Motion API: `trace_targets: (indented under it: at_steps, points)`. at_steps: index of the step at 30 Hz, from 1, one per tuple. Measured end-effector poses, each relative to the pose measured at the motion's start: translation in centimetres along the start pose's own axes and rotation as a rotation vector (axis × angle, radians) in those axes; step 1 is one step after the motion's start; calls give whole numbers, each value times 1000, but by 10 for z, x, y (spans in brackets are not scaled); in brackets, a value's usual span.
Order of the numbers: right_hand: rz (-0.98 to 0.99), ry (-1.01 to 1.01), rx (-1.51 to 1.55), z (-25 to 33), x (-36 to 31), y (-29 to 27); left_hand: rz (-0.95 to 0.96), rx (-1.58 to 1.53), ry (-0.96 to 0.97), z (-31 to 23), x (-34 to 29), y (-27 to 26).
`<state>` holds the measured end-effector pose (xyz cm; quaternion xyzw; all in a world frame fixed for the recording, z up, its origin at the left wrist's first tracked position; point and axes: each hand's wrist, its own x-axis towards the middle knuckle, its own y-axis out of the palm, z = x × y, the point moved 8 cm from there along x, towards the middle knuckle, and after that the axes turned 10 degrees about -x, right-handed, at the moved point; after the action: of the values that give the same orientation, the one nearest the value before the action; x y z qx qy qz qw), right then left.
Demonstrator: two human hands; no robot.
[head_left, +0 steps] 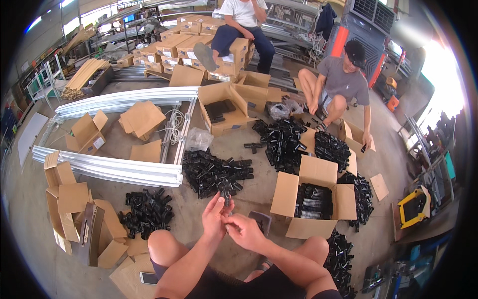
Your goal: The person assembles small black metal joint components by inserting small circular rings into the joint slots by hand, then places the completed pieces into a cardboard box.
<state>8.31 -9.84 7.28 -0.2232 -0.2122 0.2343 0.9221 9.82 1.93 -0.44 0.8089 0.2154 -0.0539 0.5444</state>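
My left hand [213,218] is closed around a black plastic pipe fitting [226,188], held upright above the floor between my knees. Fingers pinched, my right hand [245,232] meets the fitting's lower end; whatever sits between its fingertips is too small to make out. Just beyond my hands lies a heap of similar black fittings [206,172]. A smaller pile of black fittings [147,212] is by my left knee. To the right stands an open cardboard box [311,226] with black parts packed inside. A small dark tray [261,222] is on the floor beside my right hand.
White metal profiles [109,167] form a long frame at left. Cardboard boxes [79,219] crowd the left side. A phone [148,278] lies by my left leg. A crouching co-worker [343,79] reaches into a box at right; another person [244,30] sits on stacked cartons.
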Motion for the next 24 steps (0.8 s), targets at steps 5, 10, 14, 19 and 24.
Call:
trace_targets:
  at_steps: [5,10,14,19,24]
  points:
    - [-98,97,-8,-15,16,-34,76,2,-43,14,3,-6]
    - [-150,286,290,-54,29,-47,108,21,-73,22,12,-2]
    - [-208,262,215,-62,29,-46,80,68,-99,26,7,-6]
    - [-309,184,80,-59,31,-45,127,29,-97,28,4,-1]
    - [-328,110,-35,-49,39,-47,121,33,-95,25,4,2]
